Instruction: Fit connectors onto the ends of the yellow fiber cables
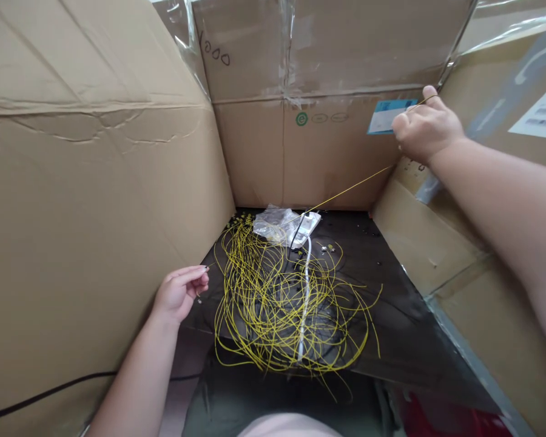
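My right hand [430, 130] is raised at the upper right, closed on a thin yellow wire [352, 187]. That wire runs in a straight slanting line down toward the table, and part of it loops over my thumb. At the left edge of the table, my left hand [181, 293] has its thumb and finger pinched together. A tiny dark thing shows at those fingertips, too small to name. Between my hands lies a large loose tangle of yellow wires [259, 291], with small black and yellow pieces [241, 218] at its far left end.
A white power strip [309, 224] and a clear plastic bag [273, 226] lie at the back, with a white cord [306, 291] crossing the tangle. Cardboard boxes wall the dark table [391, 328] at left [95, 212], back [255, 158] and right [514, 328]. A black cable [50, 393] runs at lower left.
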The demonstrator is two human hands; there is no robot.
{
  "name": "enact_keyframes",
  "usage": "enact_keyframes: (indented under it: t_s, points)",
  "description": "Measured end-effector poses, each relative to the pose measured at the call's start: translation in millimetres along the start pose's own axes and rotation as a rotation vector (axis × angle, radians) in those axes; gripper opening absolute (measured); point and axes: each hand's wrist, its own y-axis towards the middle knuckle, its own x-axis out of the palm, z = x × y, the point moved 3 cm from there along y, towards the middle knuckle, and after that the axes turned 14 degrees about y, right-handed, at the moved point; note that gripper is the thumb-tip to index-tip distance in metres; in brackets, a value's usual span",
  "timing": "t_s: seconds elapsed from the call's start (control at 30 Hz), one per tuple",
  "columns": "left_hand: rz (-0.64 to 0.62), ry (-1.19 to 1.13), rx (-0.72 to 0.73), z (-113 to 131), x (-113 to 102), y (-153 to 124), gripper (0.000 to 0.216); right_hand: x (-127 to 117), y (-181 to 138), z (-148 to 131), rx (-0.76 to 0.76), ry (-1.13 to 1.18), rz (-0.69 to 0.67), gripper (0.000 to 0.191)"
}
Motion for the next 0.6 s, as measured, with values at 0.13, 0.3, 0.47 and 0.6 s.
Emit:
enact_keyframes:
  t_s: [0.13, 0.3, 0.47, 0.6]
  points:
    - [0.036, -0.024, -0.043, -19.2, -18.1, -1.8, 0.016, 1.5, -2.6, 2.9, 0.025, -0.044, -0.141, 0.037]
    - [0.074, -0.041, -0.081, -31.8, -30.1, -4.5, 0.017, 5.1, -13.6, -10.5, -0.093, -0.211, -0.191, 0.040]
    - [0.000, -0.031, -0.044, -21.6, -5.5, -10.0, 0.016, 26.0, -14.1, -49.8, -0.270, -0.320, -0.090, 0.046]
    - [-0.151, -0.050, 0.036, -0.5, 40.6, -16.8, 0.012, 65.8, -33.9, -121.7, -0.525, -0.227, 0.140, 0.041]
